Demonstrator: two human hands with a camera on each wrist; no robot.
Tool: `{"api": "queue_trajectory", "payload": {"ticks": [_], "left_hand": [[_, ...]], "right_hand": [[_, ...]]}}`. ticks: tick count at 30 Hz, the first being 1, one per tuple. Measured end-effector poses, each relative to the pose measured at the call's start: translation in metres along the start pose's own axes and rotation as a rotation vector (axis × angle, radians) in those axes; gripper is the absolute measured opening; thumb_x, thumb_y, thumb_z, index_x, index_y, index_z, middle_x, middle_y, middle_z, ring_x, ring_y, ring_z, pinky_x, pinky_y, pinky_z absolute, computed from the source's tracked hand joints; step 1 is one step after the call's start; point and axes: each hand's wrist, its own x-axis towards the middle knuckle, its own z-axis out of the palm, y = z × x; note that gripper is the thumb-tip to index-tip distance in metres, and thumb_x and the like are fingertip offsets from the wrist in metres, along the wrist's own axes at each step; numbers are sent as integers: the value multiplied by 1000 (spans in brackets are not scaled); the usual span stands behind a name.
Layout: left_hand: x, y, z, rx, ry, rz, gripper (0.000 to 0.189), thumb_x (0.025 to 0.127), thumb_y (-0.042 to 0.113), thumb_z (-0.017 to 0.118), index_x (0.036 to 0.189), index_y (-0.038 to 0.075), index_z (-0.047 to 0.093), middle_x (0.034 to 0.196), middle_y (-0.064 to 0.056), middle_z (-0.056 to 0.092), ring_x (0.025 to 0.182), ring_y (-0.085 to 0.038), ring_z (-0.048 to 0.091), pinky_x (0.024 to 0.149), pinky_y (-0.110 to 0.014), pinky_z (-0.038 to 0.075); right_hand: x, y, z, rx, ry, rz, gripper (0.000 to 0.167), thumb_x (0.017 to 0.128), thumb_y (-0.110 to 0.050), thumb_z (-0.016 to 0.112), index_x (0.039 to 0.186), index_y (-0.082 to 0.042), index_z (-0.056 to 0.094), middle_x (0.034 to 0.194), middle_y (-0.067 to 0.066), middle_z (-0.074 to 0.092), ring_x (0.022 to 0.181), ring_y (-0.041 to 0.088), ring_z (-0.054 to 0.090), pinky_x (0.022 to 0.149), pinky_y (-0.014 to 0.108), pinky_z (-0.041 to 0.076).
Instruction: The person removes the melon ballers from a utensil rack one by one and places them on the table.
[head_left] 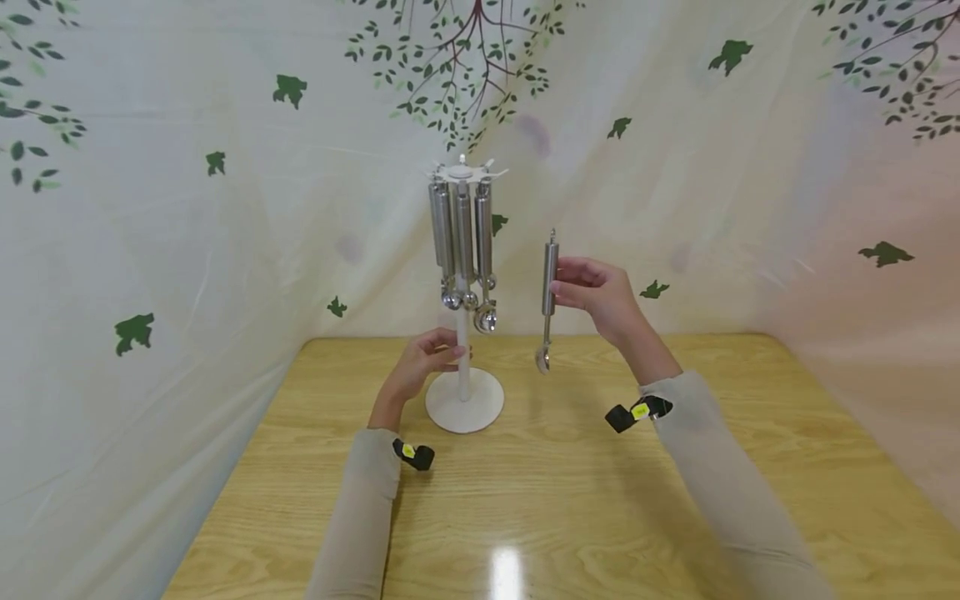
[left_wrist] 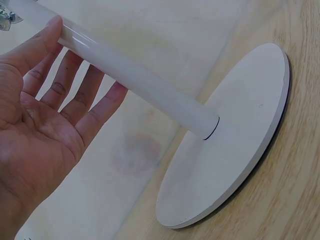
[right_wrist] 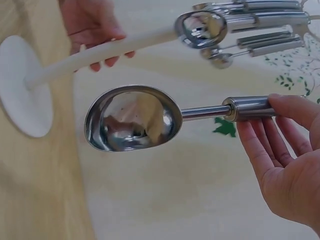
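My right hand (head_left: 603,300) pinches the steel handle of an ice cream scoop (head_left: 550,279), holding it upright with the bowl down, above the table and apart from the rack. In the right wrist view the scoop's oval bowl (right_wrist: 132,122) is bare and shiny. With thumb and fingertips my left hand (head_left: 416,367) holds the white pole (head_left: 463,379) of a utensil rack, low down above its round base (head_left: 465,412). Several steel utensils (head_left: 464,233) hang from the rack's top hooks (head_left: 461,173); one has a similar scoop bowl (right_wrist: 202,29).
The rack stands near the back of a wooden table (head_left: 525,500). Behind it hangs a pale curtain (head_left: 225,250) printed with leaves and branches. A small black camera sits on each wrist.
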Motion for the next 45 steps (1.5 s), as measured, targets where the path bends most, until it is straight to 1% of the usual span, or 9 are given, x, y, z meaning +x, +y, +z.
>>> {"api": "queue_trajectory", "payload": {"ticks": [3, 7, 11, 17, 27, 33, 37, 40, 45], "left_hand": [[1, 1, -2, 0, 2, -1, 13, 99, 6, 64, 104, 16, 69, 104, 4, 73, 103, -17, 71, 95, -49, 60], [1, 2, -2, -2, 8, -4, 12, 99, 6, 64, 104, 15, 69, 104, 3, 73, 103, -17, 71, 94, -48, 61], [1, 3, -2, -5, 9, -3, 11, 99, 5, 64, 104, 13, 70, 104, 3, 73, 102, -17, 71, 93, -47, 61], [0, 5, -2, 9, 5, 4, 11, 99, 6, 64, 109, 7, 68, 104, 4, 73, 102, -16, 71, 94, -47, 61], [0, 5, -1, 15, 9, -3, 14, 98, 6, 64, 111, 2, 67, 104, 3, 72, 102, -17, 71, 93, -47, 61], [1, 3, -1, 5, 9, 3, 12, 98, 6, 65, 109, 7, 68, 103, 4, 73, 101, -17, 71, 91, -44, 62], [2, 0, -1, -1, 8, 4, 11, 98, 5, 64, 107, 9, 69, 103, 4, 72, 101, -17, 71, 91, -44, 62], [2, -1, -2, -7, 9, 1, 11, 98, 5, 64, 107, 10, 69, 103, 4, 72, 101, -17, 71, 91, -45, 62], [1, -2, -2, -8, 9, -5, 11, 98, 5, 65, 106, 11, 70, 103, 4, 73, 101, -17, 71, 92, -46, 62]], "right_hand": [[-4, 13, -5, -9, 1, 39, 41, 88, -2, 78, 127, -1, 65, 105, 2, 73, 94, 16, 73, 85, 30, 63], [-10, 33, -12, -9, -13, 88, 41, 89, -2, 77, 127, 1, 63, 105, 1, 73, 94, 15, 73, 85, 31, 63], [-16, 51, -16, -26, -17, 122, 41, 90, -1, 75, 128, 3, 61, 104, 1, 72, 93, 14, 73, 86, 32, 63], [-21, 70, -17, -32, -29, 152, 40, 91, 1, 73, 128, 7, 60, 101, 0, 72, 91, 14, 73, 85, 33, 63], [-26, 93, -17, -2, -34, 212, 41, 92, 5, 69, 130, 12, 56, 100, 0, 72, 90, 14, 73, 87, 34, 63], [-25, 103, -17, -2, -38, 216, 44, 94, 5, 66, 134, 14, 52, 101, -2, 72, 92, 12, 72, 86, 32, 63], [-21, 110, -16, 33, -46, 218, 46, 94, 6, 65, 136, 17, 48, 100, -1, 72, 91, 12, 72, 87, 31, 63], [-18, 116, -16, 54, -34, 223, 47, 94, 7, 66, 136, 19, 47, 96, -1, 73, 89, 12, 73, 87, 30, 63], [-15, 126, -14, 48, -11, 248, 48, 93, 9, 65, 136, 19, 47, 93, -2, 74, 85, 12, 74, 86, 29, 63]]}}
